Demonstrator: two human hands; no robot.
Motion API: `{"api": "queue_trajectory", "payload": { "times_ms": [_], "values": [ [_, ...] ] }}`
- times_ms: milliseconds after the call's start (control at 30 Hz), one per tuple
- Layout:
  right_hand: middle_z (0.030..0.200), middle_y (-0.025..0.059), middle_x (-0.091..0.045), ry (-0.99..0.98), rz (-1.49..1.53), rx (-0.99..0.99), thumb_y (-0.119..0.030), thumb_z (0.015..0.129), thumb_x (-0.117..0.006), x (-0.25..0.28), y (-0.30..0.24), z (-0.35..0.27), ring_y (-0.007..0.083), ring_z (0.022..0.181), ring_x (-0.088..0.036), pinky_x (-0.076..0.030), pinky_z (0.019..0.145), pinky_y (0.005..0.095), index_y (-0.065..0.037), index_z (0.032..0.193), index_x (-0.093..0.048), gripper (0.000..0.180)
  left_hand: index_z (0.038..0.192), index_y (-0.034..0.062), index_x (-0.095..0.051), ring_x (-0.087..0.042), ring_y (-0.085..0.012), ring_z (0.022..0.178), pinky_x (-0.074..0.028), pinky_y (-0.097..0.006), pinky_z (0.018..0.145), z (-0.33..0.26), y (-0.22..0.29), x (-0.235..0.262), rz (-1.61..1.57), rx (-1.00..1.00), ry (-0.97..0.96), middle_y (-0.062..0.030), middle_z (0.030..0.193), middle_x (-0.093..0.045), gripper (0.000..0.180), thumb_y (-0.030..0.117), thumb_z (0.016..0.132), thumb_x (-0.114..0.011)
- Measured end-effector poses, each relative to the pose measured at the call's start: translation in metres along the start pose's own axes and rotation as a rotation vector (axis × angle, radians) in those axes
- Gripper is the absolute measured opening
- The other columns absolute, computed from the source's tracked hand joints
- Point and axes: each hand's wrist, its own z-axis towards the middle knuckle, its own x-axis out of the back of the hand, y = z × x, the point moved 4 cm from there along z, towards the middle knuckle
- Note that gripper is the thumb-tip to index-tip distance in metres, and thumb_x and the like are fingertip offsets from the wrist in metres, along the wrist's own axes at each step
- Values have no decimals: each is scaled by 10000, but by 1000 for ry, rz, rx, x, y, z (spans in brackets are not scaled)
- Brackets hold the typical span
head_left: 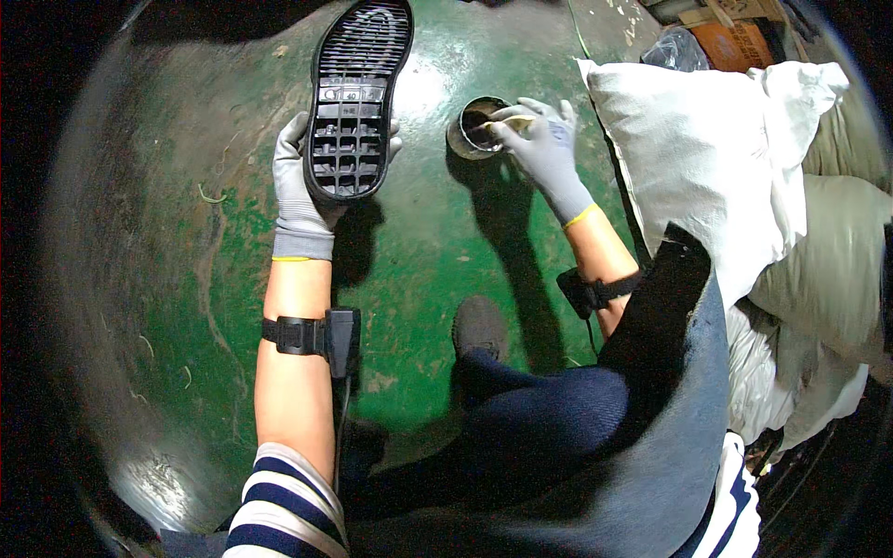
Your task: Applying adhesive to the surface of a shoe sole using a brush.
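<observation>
A black shoe sole [349, 107] lies upright in my left hand [296, 191], its gridded, ribbed inner side facing me. The glove's fingers wrap round both edges near the heel end, and the palm is hidden behind the sole. To the right, a small round metal can [465, 147] stands on the floor, dark inside. My right hand [542, 141], in a grey glove, pinches a thin pale stick, perhaps a brush handle [510, 120], at the can's mouth. The stick's lower end is lost in the dark inside the can.
Full white woven sacks [693, 153] are piled along the right side, with a clear plastic bag [676, 50] and an orange-brown carton [739, 45] behind them. A green, scuffed floor [223, 307] spreads below. My shoe [479, 327] rests on it, nearer than the can.
</observation>
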Motion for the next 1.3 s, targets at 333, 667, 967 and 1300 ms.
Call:
{"api": "queue_trajectory", "payload": {
  "times_ms": [333,667,967,1300],
  "values": [
    [918,122,-738,180,480,-373,-329,923,-641,41,1,4,244,834,-713,-540,771,368,-101,1002,-735,260,1433,-81,-432,-583,-502,1193,-475,-596,1044,7,9,24,228,-41,317,-338,1363,-538,679,401,955,-438],
    [960,92,-734,305,672,-313,-222,925,-686,72,-21,22,152,862,-678,-513,796,296,-45,1013,-723,201,1225,2,-627,-721,-218,941,-594,-359,867,1,-12,-1,310,-21,256,-128,1095,-728,360,261,1013,-494],
    [866,14,-712,427,270,241,-378,876,-707,64,-48,106,218,825,-660,-432,799,360,-210,960,-738,190,1247,10,-580,-682,-143,941,-546,-273,884,10,-29,-33,571,-58,210,-73,1080,-688,312,182,1000,-498],
    [806,100,-723,153,399,85,-350,897,-655,53,-61,71,282,774,-692,-493,739,381,-107,886,-721,251,1327,-7,-509,-659,-157,1036,-528,-297,941,9,-34,-26,719,-56,209,-103,1187,-657,399,183,976,-502]
  ]
}}
